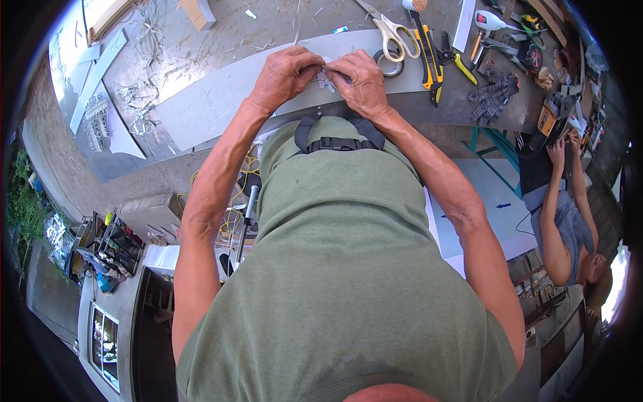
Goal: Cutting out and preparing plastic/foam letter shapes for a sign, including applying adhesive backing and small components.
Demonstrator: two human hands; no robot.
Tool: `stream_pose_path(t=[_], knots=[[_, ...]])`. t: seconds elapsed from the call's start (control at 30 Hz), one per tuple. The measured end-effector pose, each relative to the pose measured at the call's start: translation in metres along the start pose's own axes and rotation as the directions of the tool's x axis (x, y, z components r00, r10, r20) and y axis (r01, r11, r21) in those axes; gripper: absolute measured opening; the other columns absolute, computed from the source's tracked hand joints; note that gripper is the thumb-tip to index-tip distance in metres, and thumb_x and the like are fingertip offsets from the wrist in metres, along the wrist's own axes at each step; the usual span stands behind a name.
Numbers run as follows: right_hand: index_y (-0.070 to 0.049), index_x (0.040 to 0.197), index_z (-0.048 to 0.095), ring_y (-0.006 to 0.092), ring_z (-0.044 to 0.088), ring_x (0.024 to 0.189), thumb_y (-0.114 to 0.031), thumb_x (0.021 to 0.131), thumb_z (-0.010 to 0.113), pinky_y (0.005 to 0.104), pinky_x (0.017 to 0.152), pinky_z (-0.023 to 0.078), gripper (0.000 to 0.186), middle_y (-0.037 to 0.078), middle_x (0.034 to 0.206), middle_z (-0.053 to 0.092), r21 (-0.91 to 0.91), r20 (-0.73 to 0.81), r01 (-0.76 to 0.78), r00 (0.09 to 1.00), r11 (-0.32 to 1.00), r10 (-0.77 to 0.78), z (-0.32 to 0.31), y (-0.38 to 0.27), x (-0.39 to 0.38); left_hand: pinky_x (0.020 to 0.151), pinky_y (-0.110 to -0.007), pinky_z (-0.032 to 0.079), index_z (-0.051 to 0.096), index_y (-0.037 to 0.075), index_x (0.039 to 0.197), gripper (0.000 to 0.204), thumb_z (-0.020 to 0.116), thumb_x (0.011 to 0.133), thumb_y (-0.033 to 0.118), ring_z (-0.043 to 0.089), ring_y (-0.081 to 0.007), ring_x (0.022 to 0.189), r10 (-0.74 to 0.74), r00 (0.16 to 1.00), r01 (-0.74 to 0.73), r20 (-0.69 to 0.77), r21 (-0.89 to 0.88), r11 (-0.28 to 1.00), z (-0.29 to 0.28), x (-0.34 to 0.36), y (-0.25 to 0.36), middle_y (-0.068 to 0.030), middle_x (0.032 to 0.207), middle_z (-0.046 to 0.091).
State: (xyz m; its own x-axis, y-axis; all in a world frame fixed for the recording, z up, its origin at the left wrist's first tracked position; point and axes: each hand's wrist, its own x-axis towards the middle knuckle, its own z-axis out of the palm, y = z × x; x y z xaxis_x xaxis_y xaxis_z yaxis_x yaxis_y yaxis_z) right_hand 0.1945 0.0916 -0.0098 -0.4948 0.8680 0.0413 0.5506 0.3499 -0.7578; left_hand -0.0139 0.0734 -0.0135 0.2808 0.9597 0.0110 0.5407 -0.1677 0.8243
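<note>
Over a long grey sheet [214,97] on the workbench, my two hands meet at the fingertips. My left hand [289,75] is closed, with thumb and forefinger pinched together. Opposite it, my right hand [363,82] is closed in a similar pinch. Between them shows a small pale grey piece [326,83], which both hands grip at its upper part; its exact kind is too small to tell. A black roll of tape [383,64] lies right beside my right hand. Scissors with cream handles [400,39] rest just beyond the roll.
Yellow-black utility knives [429,63], yellow-handled cutters [462,67], a grey glove [494,97] and a white bottle [489,21] lie to the right. Loose wire pieces [139,110] and cut strips [97,77] are at the left. A co-worker [569,208] works at the far right.
</note>
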Motion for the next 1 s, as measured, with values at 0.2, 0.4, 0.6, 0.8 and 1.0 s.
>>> stream_pose_path(t=[0.2,0.4,0.6,0.8,1.0], knots=[[-0.013,0.087,0.075,0.0238,0.06,0.086,-0.012,0.078,0.076,0.037,0.078,0.047,0.008,0.0,0.086,0.068,-0.044,0.02,0.031,0.999,0.999,-0.03,0.0,0.0,0.002,0.069,-0.034,0.057,0.077,0.006,0.097,0.015,0.077,0.082,0.004,0.072,-0.0256,0.078,0.009,1.0,-0.009,0.002,0.013,1.0,-0.001,0.001,-0.001,-0.0094,0.09,0.073],[-0.013,0.086,0.073,0.0231,0.059,0.087,-0.013,0.079,0.074,0.0372,0.078,0.046,0.007,0.0,0.087,0.068,-0.067,0.066,0.051,0.997,0.996,-0.046,-0.001,0.0,0.003,0.069,-0.034,0.057,0.077,0.006,0.097,0.015,0.077,0.082,0.004,0.071,-0.0256,0.078,0.015,1.0,-0.014,-0.004,0.021,1.0,0.0,0.0,-0.001,-0.0095,0.089,0.073],[-0.01,0.088,0.074,0.0247,0.06,0.088,-0.01,0.082,0.073,0.038,0.079,0.048,0.007,0.003,0.088,0.068,-0.049,0.101,0.057,0.994,0.997,-0.052,-0.006,0.002,0.004,0.069,-0.034,0.058,0.078,0.006,0.098,0.016,0.078,0.082,0.005,0.072,-0.0253,0.078,-0.007,1.0,0.007,0.001,-0.004,1.0,-0.001,0.001,0.0,-0.0098,0.09,0.074],[-0.002,0.108,0.071,0.0312,0.062,0.092,-0.006,0.091,0.066,0.0417,0.084,0.051,0.019,0.013,0.094,0.069,0.08,0.166,-0.034,0.986,0.996,0.02,-0.023,-0.001,0.004,0.068,-0.034,0.057,0.077,0.007,0.102,0.017,0.078,0.085,0.008,0.072,-0.0242,0.076,-0.051,0.998,0.05,-0.048,-0.012,0.999,0.001,-0.002,0.004,-0.0099,0.091,0.074],[-0.001,0.11,0.07,0.033,0.065,0.094,-0.005,0.093,0.064,0.0425,0.084,0.053,0.018,0.015,0.094,0.07,0.1,0.134,-0.024,0.991,0.995,0.011,-0.023,-0.001,-0.002,0.069,-0.033,0.056,0.076,0.006,0.105,0.02,0.077,0.085,0.008,0.071,-0.0231,0.076,-0.077,0.997,0.076,-0.016,-0.063,0.995,-0.002,0.0,0.008,-0.0107,0.09,0.073]])
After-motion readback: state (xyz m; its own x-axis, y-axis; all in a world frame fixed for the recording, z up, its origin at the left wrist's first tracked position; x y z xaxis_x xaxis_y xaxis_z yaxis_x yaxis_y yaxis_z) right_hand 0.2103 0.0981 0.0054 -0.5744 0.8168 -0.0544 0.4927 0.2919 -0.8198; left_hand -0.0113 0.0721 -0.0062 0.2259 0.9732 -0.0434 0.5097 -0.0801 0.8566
